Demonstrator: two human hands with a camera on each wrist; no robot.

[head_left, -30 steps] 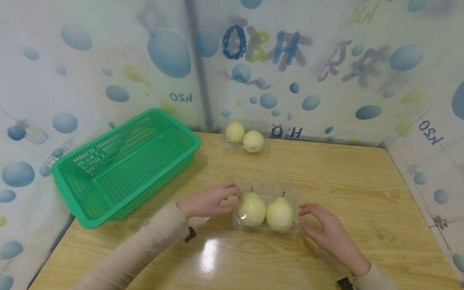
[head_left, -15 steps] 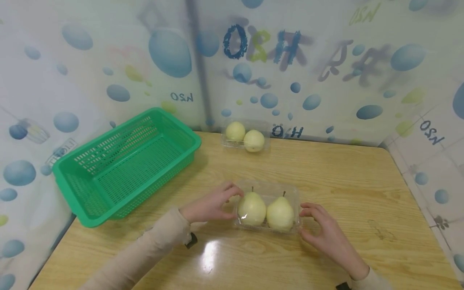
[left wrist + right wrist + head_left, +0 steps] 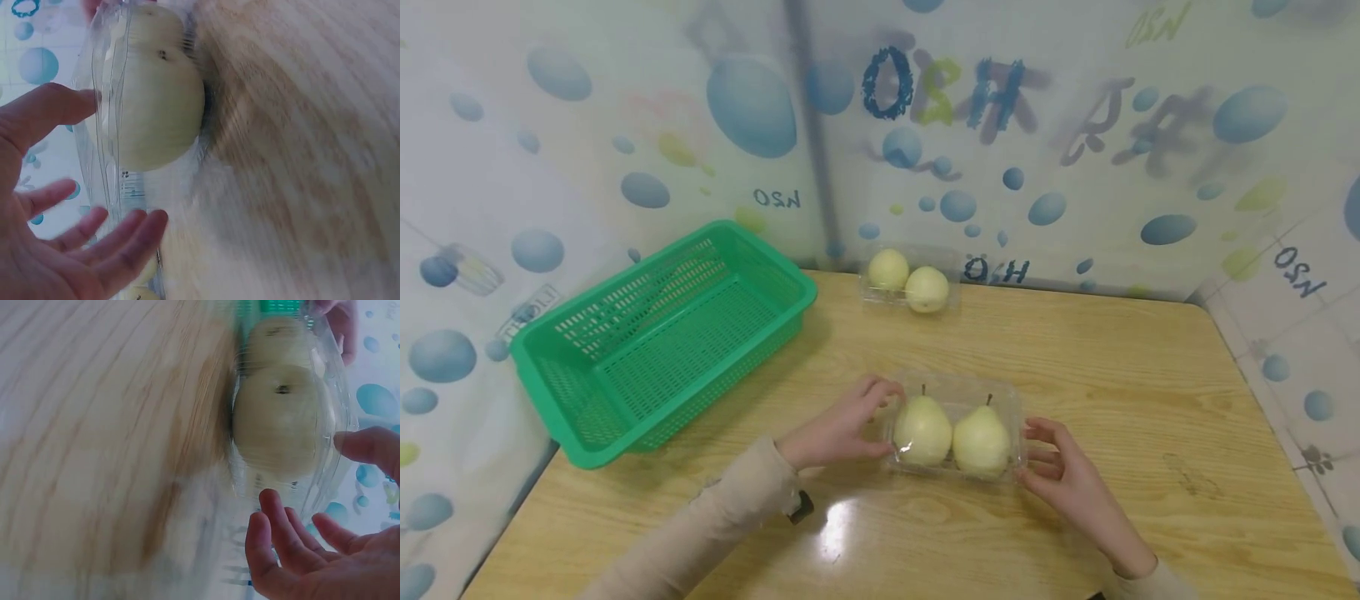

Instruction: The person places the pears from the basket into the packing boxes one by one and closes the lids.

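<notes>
A clear plastic clamshell box (image 3: pixel 964 392) lies on the table, holding two pale yellow pears, a left pear (image 3: pixel 922 432) and a right pear (image 3: pixel 982 442), stems pointing away. My left hand (image 3: pixel 838 427) is at the box's left end, and in the left wrist view its thumb (image 3: pixel 72 105) touches the rim while the fingers are spread below. At the other end is my right hand (image 3: pixel 1075 479). Its thumb (image 3: pixel 369 447) meets the rim in the right wrist view, the loosely bent fingers (image 3: pixel 284 531) close to the box's side.
A green plastic basket (image 3: pixel 662 423) with slotted walls stands at the left of the wooden table (image 3: pixel 1112 358). Against the back wall sits a second clear box (image 3: pixel 874 298) with two pears (image 3: pixel 927 289). A patterned sheet (image 3: pixel 1060 150) covers the walls.
Both hands have come in against the ends of the box, thumbs now at its rim. The box and the basket have stayed in place.
</notes>
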